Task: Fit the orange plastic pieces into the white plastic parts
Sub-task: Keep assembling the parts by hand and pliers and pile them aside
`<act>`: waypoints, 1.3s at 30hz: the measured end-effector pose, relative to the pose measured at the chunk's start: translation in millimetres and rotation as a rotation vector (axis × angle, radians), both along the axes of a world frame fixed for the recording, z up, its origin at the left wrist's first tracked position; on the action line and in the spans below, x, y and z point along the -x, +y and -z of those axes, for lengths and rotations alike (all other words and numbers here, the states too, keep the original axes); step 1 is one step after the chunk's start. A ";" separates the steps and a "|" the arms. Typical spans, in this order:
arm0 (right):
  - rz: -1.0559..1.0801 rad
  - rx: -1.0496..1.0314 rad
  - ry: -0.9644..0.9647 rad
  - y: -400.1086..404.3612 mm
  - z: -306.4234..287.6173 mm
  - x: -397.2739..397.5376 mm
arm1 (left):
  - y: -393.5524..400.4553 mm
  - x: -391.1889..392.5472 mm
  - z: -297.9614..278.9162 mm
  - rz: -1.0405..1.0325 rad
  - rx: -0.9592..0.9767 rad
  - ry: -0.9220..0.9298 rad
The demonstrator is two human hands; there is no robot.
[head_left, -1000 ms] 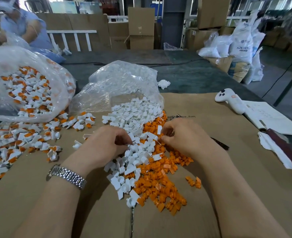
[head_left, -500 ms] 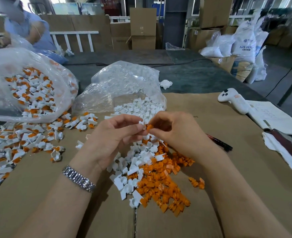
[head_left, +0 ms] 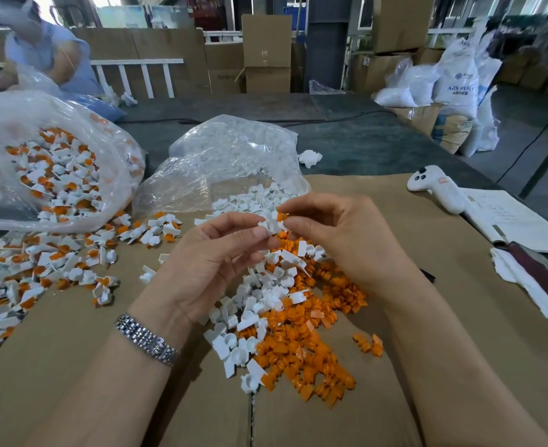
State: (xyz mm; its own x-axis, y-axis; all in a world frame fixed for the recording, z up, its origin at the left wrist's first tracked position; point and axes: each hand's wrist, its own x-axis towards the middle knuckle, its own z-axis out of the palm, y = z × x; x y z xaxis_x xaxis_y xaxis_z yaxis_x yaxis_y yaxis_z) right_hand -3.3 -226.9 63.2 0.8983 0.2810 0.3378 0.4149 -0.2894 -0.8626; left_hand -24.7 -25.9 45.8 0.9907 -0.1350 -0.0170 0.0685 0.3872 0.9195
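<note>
Left hand (head_left: 211, 266) pinches glossy white part (head_left: 271, 224), right hand (head_left: 340, 235) apparently orange piece (head_left: 281, 217).

The right hand (head_left: 340, 240) hides most of the orange piece (head_left: 281, 217); both forearms leave the frame.

White part (head_left: 270, 224) w/ orange piece (head_left: 281, 217) touching it, held up above mixed loose pile (head_left: 285, 317) of white parts + orange pieces on cardboard.

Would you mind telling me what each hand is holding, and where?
Left hand pinches a white part by its lower edge; right hand pinches an orange piece.
</note>
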 end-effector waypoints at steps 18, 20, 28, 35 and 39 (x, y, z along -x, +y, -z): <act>0.091 0.137 -0.100 16.0 1.4 7.9 | -5.1 4.6 5.2 -0.136 -0.418 -0.214; 0.073 0.116 -0.075 16.6 0.8 8.5 | -3.8 6.0 2.9 -0.107 -0.427 -0.196; 0.035 0.022 -0.002 15.6 0.3 9.0 | -6.8 8.6 3.1 -0.201 -0.479 -0.294; -0.117 0.041 -0.010 2.3 -5.7 6.5 | 0.2 3.7 1.8 -0.085 -0.236 -0.182; -0.063 0.031 -0.080 5.6 -1.7 5.5 | -0.6 5.1 1.4 -0.109 -0.269 -0.222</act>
